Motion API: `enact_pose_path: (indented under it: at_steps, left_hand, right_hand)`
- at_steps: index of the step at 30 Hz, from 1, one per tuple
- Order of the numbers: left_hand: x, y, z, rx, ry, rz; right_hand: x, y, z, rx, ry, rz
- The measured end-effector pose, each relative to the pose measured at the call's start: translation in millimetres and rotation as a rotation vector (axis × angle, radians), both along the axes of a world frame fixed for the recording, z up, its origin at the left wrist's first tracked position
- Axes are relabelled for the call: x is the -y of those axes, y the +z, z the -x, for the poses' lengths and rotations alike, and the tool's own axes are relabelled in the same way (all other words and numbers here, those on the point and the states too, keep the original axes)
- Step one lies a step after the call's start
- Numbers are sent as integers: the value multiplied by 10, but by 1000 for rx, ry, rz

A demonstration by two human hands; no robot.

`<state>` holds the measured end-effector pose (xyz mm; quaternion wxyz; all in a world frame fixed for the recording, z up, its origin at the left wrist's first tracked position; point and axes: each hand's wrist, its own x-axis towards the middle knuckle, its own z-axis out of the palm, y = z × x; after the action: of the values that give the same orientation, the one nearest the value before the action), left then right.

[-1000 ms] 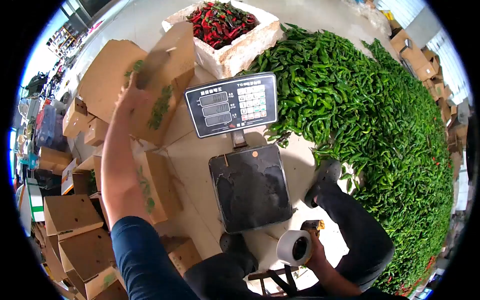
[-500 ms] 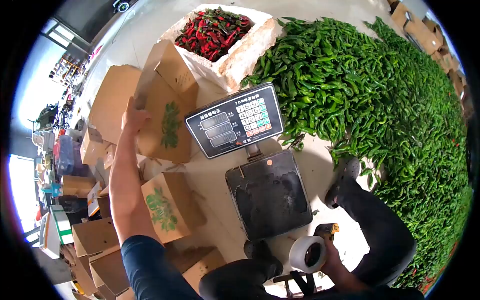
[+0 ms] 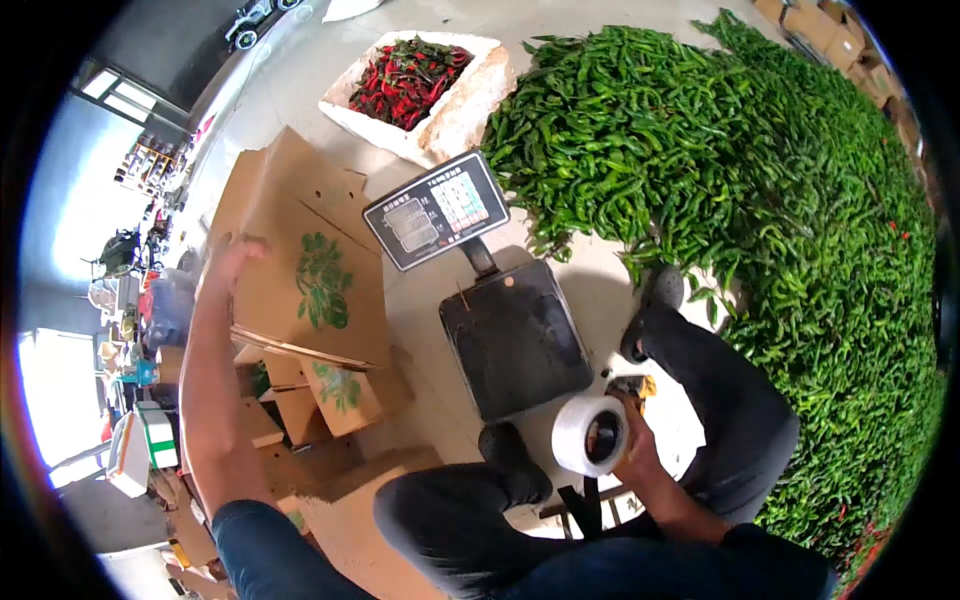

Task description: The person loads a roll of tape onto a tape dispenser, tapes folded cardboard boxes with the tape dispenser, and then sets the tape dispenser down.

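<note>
The cardboard box (image 3: 270, 290) could slip or swing, I'd judge, because I have it only by one edge with my left hand (image 3: 236, 262), while its wide panels reach well past my fingers. If it turned towards the scale (image 3: 515, 345), a corner could knock the display (image 3: 437, 212), as the panels stand just beside it on the left. The loose flaps could also fold at their creases or catch on the smaller boxes (image 3: 275, 425) below, left of the scale. In my right hand (image 3: 640, 455), the roll of tape (image 3: 566, 435) hangs out to the side, so a loose wrist could bump it against the near edge of the scale.

My left arm reaches forward, out to the left of the scale, elbow slightly bent. That hand is partly closed at the box's edge, one digit lying over the printed panel; I cannot tell how hard it pinches, since the other fingers are mostly hidden. My right arm is bent close to my body, its hand closed around the tape dispenser (image 3: 648, 386) on the near right of the scale, between it and my knee. Green peppers (image 3: 640, 150) spread right of the scale; a foam box (image 3: 463, 112) of red peppers (image 3: 405, 85) sits beyond it.
</note>
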<state>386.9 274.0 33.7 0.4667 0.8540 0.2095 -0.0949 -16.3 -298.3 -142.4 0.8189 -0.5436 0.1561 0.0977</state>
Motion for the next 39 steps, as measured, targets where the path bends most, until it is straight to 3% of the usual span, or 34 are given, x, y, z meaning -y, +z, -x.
enact_pose_path:
  at_steps: [2,6,10,13,18,23,26,30,31,34,37,39]
  left_hand:
    - [100,242,398,-86,-28,42]
    - [665,856,1554,-43,132,46]
    - [1316,1401,2679,-44,54,73]
    - [1622,1579,3250,144,220,4]
    - [2334,1811,3769,-11,78,-130]
    - [2927,1608,3790,-15,-72,-197]
    - [3243,1370,3753,11,-99,-80]
    - [3287,686,3845,210,-101,-49]
    - [3067,347,3849,226,-108,-53]
    - [3445,-332,4071,456,-60,0]
    - [3405,-716,4039,340,67,-253]
    - [3377,-606,4022,243,31,-230]
  right_hand:
    - [55,-213,85,-384,-303,-689]
    - [233,-185,321,-327,-284,-762]
    - [417,12,425,-250,-343,-765]
    - [561,180,430,-170,-271,-861]
    - [689,288,427,-71,-241,-997]
    - [884,376,434,-75,-272,-1007]
    - [1030,384,381,-115,-395,-993]
    - [1243,521,389,-185,-429,-943]
    - [1258,428,393,-189,-400,-891]
    - [1184,139,350,-122,-381,-794]
    - [1173,-28,326,-208,-299,-605]
    - [1100,-260,307,-223,-226,-495]
